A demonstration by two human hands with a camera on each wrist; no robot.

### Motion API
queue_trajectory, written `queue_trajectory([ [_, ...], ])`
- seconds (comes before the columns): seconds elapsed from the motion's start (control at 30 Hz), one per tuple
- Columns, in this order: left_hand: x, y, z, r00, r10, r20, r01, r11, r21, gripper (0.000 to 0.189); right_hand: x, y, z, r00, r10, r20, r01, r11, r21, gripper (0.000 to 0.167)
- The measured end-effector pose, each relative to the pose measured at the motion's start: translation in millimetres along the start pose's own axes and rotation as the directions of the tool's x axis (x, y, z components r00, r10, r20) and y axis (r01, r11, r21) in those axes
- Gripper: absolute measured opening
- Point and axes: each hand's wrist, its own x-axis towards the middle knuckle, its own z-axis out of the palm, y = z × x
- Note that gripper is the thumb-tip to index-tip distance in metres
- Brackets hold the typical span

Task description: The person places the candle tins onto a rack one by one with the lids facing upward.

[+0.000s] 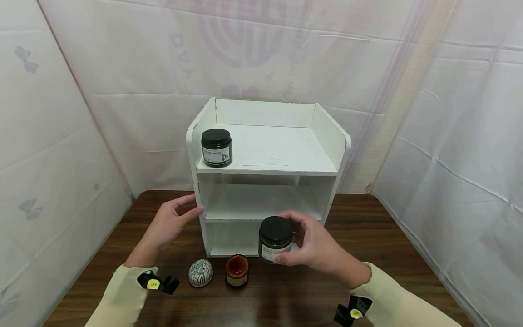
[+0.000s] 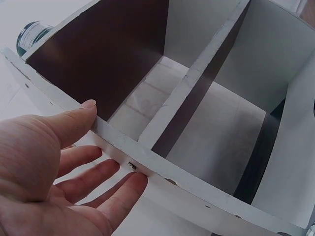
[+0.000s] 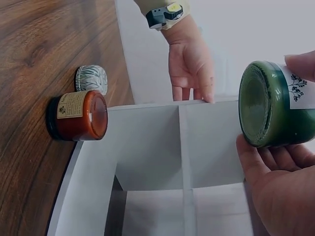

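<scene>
My right hand (image 1: 308, 238) grips a dark green candle jar (image 1: 268, 245) with a black lid and white label, in front of the lower shelf. In the right wrist view, the green glass base (image 3: 256, 105) shows, with thumb and fingers around its side. At the left side panel of a white shelf unit (image 1: 265, 175), my left hand (image 1: 169, 222) holds the edge. Its thumb (image 2: 74, 123) lies at the front edge, its fingers against the outer face. A similar jar (image 1: 216, 149) stands upright at the front left of the top shelf.
On the wooden table (image 1: 163, 302) before the unit are a small amber jar (image 1: 237, 270), dark end down, and a rounded black-and-white patterned container (image 1: 200, 273). White sheeting (image 1: 143, 91) encloses the back and both sides.
</scene>
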Motion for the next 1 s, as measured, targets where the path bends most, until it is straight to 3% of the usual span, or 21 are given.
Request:
queue_trajectory([
  [1.0,-0.6,0.5,0.3,1.0,-0.005,-0.006,0.005,1.0,-0.002,0.063,24.2,-51.2,-18.0,0.994,0.103,-0.02,-0.105,0.988,-0.113,0.064],
])
